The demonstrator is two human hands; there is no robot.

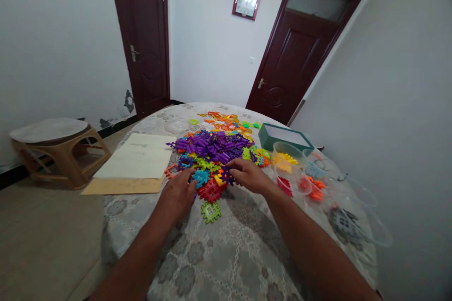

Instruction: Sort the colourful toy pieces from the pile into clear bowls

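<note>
A pile of colourful plastic interlocking building pieces is heaped on the table, with many purple pieces [215, 145] on top. My right hand [249, 175] pinches a dark purple notched piece [227, 175] between thumb and fingers at the pile's near right side. Curled fingers of my left hand [178, 191] meet the left edge of a blue notched piece [201, 178]. Between the hands lie a red square piece [211, 191] and a small yellow piece [219, 180], partly covered. Nearest me is a green square piece [211, 212], flat on the cloth.
A patterned cloth covers the round table [226, 263]. Paper sheets [136, 157] lie left of the pile. To the right stand a green box [284, 137] and clear tubs [289, 153] holding yellow and orange pieces, with grey pieces [344, 223] nearer. A stool [60, 150] stands at left.
</note>
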